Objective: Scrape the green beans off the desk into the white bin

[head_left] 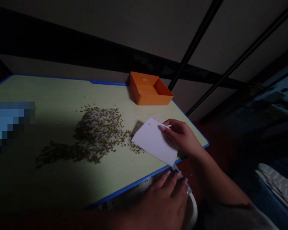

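My right hand (182, 135) is closed on a white plastic card (155, 140), held tilted with its lower edge on the pale table (50, 95) at the right end of a spread of small green grains (96, 134). My left hand (168, 198) grips the rim of a white bowl (193, 207) held just below the table's near blue edge; most of the bowl is hidden by the hand.
An orange rectangular tray (150, 89) stands at the table's far right corner. A small patch of white grains (156, 116) lies behind the card. A blurred blue area (9, 124) is at the left. Dark bars and wall panels rise behind.
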Demonstrator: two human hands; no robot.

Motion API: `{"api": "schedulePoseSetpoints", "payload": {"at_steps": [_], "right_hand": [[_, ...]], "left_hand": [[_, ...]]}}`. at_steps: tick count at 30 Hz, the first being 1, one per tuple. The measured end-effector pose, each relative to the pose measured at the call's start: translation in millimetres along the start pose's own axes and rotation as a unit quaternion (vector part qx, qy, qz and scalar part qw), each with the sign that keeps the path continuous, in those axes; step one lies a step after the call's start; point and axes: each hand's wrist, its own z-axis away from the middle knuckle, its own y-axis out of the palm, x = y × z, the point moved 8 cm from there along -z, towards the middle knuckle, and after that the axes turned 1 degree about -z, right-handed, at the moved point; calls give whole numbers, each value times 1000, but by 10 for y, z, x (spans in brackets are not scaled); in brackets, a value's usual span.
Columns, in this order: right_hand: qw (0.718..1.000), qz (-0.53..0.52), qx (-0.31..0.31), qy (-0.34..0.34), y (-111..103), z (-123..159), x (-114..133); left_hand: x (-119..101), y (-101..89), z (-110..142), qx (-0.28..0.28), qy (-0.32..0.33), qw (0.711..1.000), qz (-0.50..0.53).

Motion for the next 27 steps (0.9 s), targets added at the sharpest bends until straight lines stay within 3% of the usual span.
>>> {"api": "schedulePoseSetpoints", "payload": {"at_steps": [6,13,27], "right_hand": [[999,-15,26,-16,6,61,88],[1000,-4,-16,6,-203,116,79],[997,-29,72,-21,82,125,142]], "left_hand": [[-12,7,40,-24,-5,999,-22],[-19,-28,12,-16,2,999,-35],[-31,-52,27,-1,-5,999,-33]]}}
